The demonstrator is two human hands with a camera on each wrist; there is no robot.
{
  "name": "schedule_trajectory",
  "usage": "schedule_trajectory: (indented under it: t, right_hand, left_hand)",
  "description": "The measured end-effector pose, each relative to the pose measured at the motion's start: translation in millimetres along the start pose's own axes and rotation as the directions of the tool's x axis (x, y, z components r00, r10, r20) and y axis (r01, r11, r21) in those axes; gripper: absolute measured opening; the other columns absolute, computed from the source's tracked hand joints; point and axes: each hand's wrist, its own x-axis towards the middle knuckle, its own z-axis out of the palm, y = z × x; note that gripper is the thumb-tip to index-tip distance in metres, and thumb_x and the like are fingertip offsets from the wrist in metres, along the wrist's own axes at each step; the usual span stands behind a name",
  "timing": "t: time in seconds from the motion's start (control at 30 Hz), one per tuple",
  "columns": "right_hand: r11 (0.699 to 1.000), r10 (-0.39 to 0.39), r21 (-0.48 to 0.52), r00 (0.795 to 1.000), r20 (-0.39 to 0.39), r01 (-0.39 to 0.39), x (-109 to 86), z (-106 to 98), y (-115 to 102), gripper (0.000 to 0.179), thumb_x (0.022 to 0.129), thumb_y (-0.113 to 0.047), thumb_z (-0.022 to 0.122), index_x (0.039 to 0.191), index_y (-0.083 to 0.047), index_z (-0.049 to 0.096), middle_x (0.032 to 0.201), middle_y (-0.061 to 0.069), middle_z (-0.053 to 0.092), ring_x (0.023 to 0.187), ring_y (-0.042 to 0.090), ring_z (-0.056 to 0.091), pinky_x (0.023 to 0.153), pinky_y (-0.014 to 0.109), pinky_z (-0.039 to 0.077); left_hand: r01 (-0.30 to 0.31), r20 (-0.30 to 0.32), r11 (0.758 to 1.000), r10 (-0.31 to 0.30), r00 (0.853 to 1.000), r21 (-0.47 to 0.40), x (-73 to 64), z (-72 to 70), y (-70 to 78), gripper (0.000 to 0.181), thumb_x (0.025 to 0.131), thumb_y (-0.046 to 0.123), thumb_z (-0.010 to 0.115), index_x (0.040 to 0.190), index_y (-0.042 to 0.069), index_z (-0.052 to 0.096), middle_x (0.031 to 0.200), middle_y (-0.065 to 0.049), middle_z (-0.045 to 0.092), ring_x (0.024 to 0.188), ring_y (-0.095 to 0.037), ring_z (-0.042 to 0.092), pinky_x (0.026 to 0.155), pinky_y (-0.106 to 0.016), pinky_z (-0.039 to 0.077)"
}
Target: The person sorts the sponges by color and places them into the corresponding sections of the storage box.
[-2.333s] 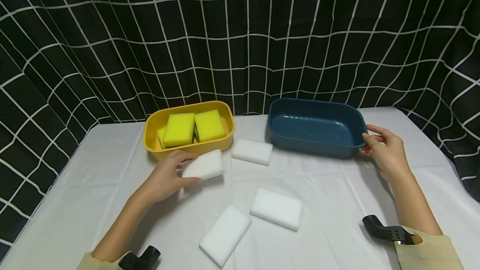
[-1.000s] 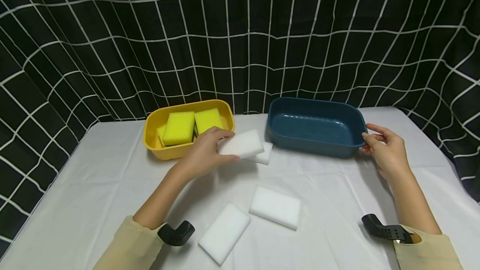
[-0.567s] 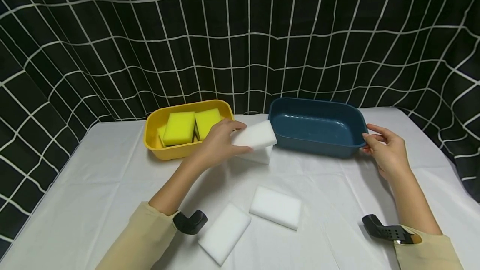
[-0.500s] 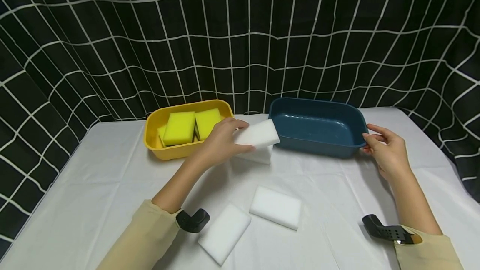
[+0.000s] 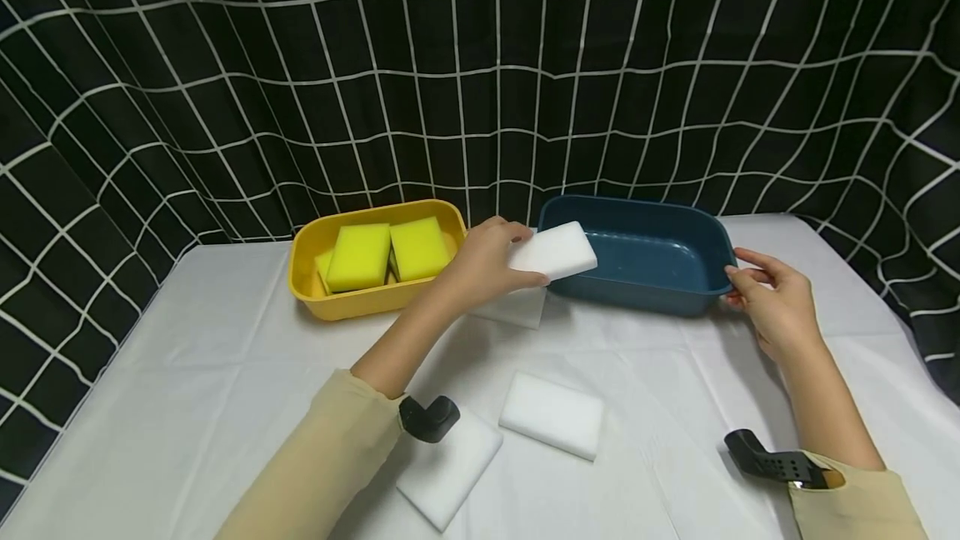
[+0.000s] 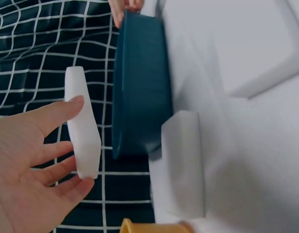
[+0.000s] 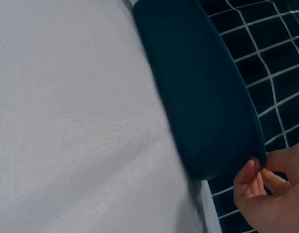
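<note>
My left hand (image 5: 487, 263) pinches a white sponge (image 5: 555, 252) between thumb and fingers, raised at the near left corner of the dark blue bin (image 5: 622, 297). In the left wrist view the sponge (image 6: 84, 126) appears edge-on, with the thumb across one side and fingertips on the other. My right hand (image 5: 776, 302) pinches the bin's right rim; the right wrist view shows the thumb and fingers at the rim of the bin (image 7: 202, 97). No sponges show inside the blue bin. Another white sponge (image 5: 517, 309) lies below my left hand, partly covered by it.
A yellow bin (image 5: 360, 303) holding several yellow sponges (image 5: 358, 257) stands left of the blue one. Two white sponges lie nearer on the white cloth, one (image 5: 552, 415) in the middle and one (image 5: 453, 473) partly behind the left wrist camera. A black gridded curtain (image 5: 495, 90) hangs behind.
My left hand has carried the white sponge rightward and away from me, from in front of the yellow bin to the blue bin's left corner. The right hand stays at the blue rim.
</note>
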Motion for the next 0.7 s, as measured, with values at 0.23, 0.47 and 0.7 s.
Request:
schedule_trajectory:
  t: [0.23, 0.47, 0.7]
  right_hand:
    - [1.000, 0.002, -0.014, 1.000, -0.001, -0.002, 0.7, 0, 0, 0.059, 0.106, -0.004, 0.058, 0.157, 0.012, 0.034, 0.082, -0.009, 0.060, 0.062, 0.002, 0.062, 0.057, 0.012, 0.056]
    - [1.000, 0.003, 0.001, 1.000, -0.005, -0.003, 0.3, -1, 0, 0.058, 0.105, -0.003, 0.059, 0.157, 0.012, 0.035, 0.081, -0.009, 0.060, 0.061, 0.002, 0.061, 0.057, 0.012, 0.056]
    - [1.000, 0.008, 0.014, 1.000, -0.003, -0.008, -1.3, 1, -2, 0.058, 0.106, -0.002, 0.058, 0.157, 0.013, 0.034, 0.080, -0.010, 0.060, 0.061, 0.002, 0.061, 0.057, 0.012, 0.055]
  left_hand:
    - [0.006, 0.019, 1.000, -0.006, 1.000, -0.006, 16.0, 3.9, 13.9, 0.059, 0.094, 0.028, 0.083, 0.142, 0.001, 0.063, 0.138, -0.016, 0.061, 0.121, -0.027, 0.055, 0.102, -0.033, 0.054]
    - [0.031, 0.045, 0.999, -0.030, 0.999, -0.014, 33.7, 6.2, 27.7, 0.060, 0.095, 0.031, 0.081, 0.143, 0.001, 0.062, 0.139, -0.013, 0.064, 0.119, -0.022, 0.055, 0.096, -0.028, 0.053]
    - [0.076, 0.026, 0.997, -0.075, 0.997, -0.012, 48.2, 12.8, 37.4, 0.060, 0.095, 0.033, 0.081, 0.143, 0.002, 0.062, 0.139, -0.011, 0.063, 0.120, -0.021, 0.055, 0.099, -0.029, 0.053]
